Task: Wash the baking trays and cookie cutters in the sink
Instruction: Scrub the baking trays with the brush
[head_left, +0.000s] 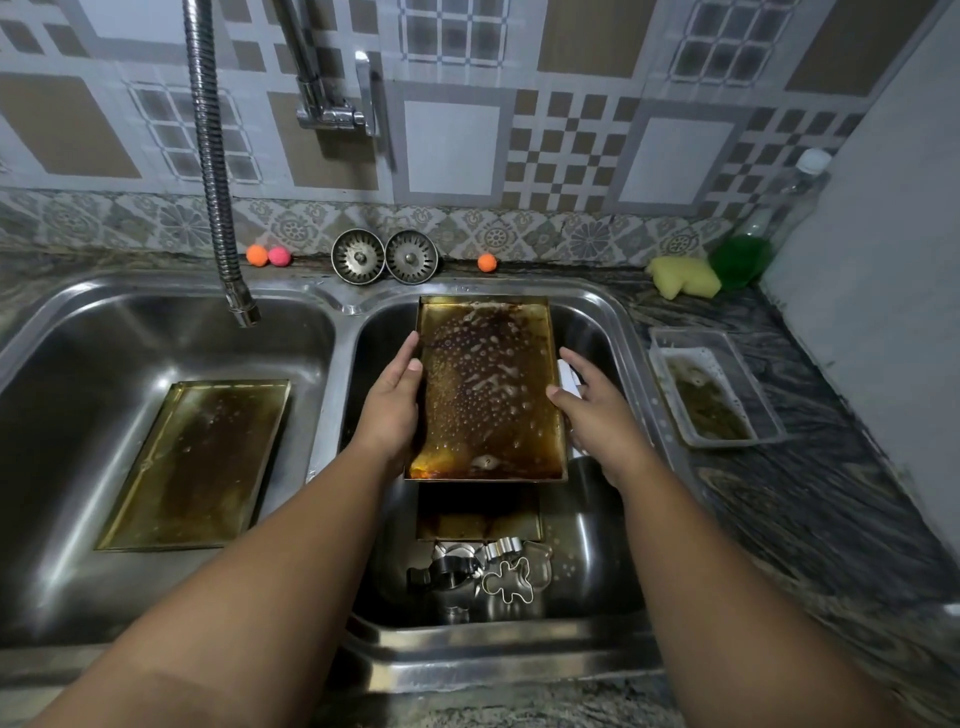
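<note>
A brown, greasy baking tray (488, 389) dotted with soap suds is held above the right sink basin (602, 322). My left hand (395, 395) grips its left edge, thumb on the rim. My right hand (592, 405) grips its right edge, thumb on the tray's inside. Beneath it lies another dark tray (478, 519), partly hidden. Several metal cookie cutters (488, 571) sit at the near end of the right basin. A second golden tray (202, 462) lies flat in the left basin (78, 364).
A flexible tap hose (218, 197) hangs over the left basin. Two sink strainers (384, 257) and small coloured balls (267, 255) line the back ledge. A yellow sponge (683, 278), a green soap bottle (763, 234) and a clear plastic container (714, 387) stand on the right counter.
</note>
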